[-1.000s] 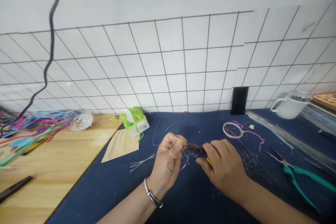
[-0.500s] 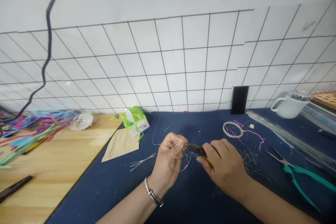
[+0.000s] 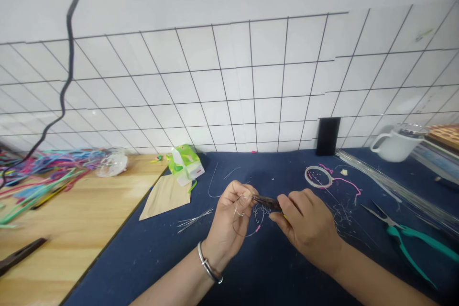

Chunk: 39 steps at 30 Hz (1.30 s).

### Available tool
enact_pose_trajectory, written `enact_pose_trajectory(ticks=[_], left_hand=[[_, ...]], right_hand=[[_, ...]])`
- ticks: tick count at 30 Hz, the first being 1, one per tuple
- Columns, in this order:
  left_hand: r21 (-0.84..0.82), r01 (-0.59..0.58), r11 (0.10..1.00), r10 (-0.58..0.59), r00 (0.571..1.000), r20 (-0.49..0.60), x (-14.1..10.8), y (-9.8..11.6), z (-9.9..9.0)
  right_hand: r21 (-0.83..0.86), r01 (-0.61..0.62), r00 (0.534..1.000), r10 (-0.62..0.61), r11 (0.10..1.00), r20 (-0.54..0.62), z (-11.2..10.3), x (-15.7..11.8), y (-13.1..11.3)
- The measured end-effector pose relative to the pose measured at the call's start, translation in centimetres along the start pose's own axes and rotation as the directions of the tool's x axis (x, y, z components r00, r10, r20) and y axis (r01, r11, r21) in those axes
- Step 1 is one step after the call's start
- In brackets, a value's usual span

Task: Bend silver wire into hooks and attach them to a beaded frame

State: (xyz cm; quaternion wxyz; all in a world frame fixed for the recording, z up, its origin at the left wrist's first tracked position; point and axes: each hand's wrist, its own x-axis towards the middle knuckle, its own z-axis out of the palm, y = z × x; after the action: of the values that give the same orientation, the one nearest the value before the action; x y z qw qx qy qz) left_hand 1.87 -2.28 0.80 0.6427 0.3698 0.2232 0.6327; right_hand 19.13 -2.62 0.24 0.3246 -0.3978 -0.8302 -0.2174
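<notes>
My left hand (image 3: 233, 217), with a silver bangle at the wrist, pinches a thin wire loop (image 3: 247, 235) that has small pink beads low on its right side. My right hand (image 3: 308, 220) is wrapped round dark-jawed pliers (image 3: 267, 202). Their jaws point left and reach the wire at my left fingertips. Small curled wire pieces (image 3: 257, 214) lie on the dark blue cloth (image 3: 172, 263) just behind the loop. Whether the jaws grip the wire is too small to tell.
Green-handled pliers (image 3: 405, 229), a long wire bundle (image 3: 387, 181) and a round ring dish (image 3: 318, 177) lie on the right. A white mug (image 3: 394, 146) stands behind. Short wires (image 3: 195, 221), a green packet (image 3: 184, 162) and colourful strips (image 3: 46, 172) are on the left.
The beaded part of the wire loop has shifted slightly right. Both hands keep nearly the same place and grip.
</notes>
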Motion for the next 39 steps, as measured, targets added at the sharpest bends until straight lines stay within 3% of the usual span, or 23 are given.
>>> enact_pose_trajectory(ticks=[11,29,39], left_hand=[[-0.001,-0.008,1.000,0.007,1.000,-0.021,-0.02,0.17,0.23],[0.079,-0.056,0.995,0.056,0.998,0.006,0.22,-0.10,-0.44],[0.038,-0.021,0.999,0.021,1.000,-0.005,0.10,-0.19,-0.22]], right_hand=[[0.041,-0.030,0.999,0.032,0.999,-0.036,-0.05,0.17,-0.32],[0.091,-0.059,0.997,0.055,0.994,0.053,-0.57,0.54,-0.38],[0.033,-0.018,0.999,0.016,0.999,0.036,-0.54,0.24,-0.24]])
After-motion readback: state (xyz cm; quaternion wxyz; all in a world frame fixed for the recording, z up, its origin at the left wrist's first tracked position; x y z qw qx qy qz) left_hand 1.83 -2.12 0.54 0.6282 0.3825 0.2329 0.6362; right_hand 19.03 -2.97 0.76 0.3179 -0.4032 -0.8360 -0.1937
